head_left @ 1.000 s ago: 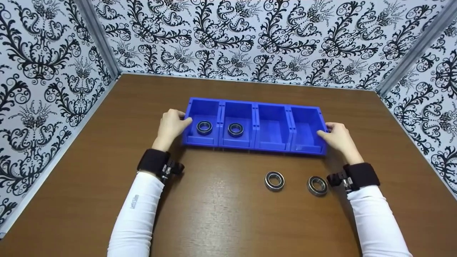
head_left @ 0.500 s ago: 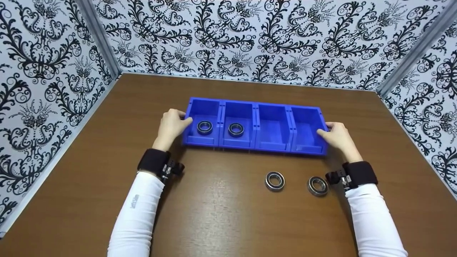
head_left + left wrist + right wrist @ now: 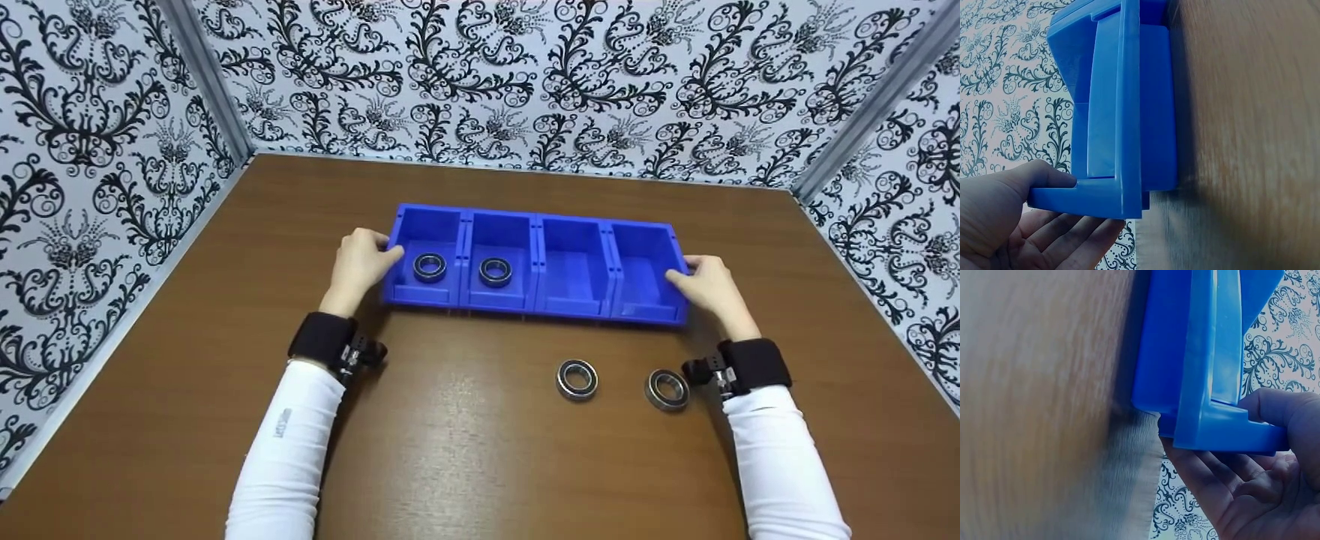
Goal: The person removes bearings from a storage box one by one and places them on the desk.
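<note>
A long blue bin [image 3: 574, 308] divided into several compartments sits in the middle of the table. My left hand [image 3: 358, 262] grips its left end wall. In the left wrist view the thumb lies over the wall of the bin [image 3: 1129, 112] and the fingers are beneath it outside. My right hand [image 3: 709, 290] holds the right end the same way, thumb inside. One ball bearing [image 3: 429, 280] lies in the leftmost compartment, another bearing [image 3: 495, 284] in the second from left. The two compartments on the right hold nothing visible.
Two more bearings lie on the brown table [image 3: 465, 450] in front of the bin: one bearing [image 3: 563, 384] right of centre, the other bearing [image 3: 654, 397] close to the right wrist camera [image 3: 701, 370]. Patterned panels [image 3: 495, 90] wall the back and sides.
The right forearm has shifted slightly inward to the left. Both hands keep their hold on the bin, which shows no clear movement, and the bearings stay where they were.
</note>
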The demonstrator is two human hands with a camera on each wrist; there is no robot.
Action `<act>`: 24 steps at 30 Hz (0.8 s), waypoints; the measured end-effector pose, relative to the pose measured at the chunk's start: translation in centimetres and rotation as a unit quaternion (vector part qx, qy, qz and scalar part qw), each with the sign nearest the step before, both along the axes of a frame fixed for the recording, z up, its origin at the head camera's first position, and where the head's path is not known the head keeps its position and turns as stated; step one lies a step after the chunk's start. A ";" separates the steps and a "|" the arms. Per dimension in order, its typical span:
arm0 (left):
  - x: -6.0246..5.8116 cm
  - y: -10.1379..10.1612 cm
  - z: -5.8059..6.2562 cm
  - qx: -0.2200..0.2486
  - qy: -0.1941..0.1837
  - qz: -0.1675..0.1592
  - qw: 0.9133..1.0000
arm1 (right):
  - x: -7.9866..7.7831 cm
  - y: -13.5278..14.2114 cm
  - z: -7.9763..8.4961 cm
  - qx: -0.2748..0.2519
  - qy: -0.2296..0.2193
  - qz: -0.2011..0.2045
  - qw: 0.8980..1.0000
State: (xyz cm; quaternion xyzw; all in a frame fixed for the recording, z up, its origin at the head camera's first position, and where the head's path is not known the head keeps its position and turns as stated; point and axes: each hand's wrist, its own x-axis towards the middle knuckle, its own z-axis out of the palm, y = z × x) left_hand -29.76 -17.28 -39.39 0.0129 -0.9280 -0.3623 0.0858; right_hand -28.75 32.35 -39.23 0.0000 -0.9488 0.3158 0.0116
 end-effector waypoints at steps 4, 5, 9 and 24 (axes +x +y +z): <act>0.0 0.0 0.1 0.001 -0.001 -0.001 1.000 | 0.0 0.1 -0.1 0.002 -0.004 -0.004 1.000; 0.0 0.0 0.1 0.000 0.000 0.000 1.000 | 0.0 0.1 -0.2 0.001 -0.006 -0.004 1.000; 0.1 0.0 0.0 -0.002 0.001 0.004 1.000 | 0.0 0.0 -0.2 -0.004 -0.007 -0.003 1.000; 0.1 0.1 0.1 -0.012 0.003 0.008 1.000 | -0.1 0.1 -0.1 0.008 0.004 -0.001 1.000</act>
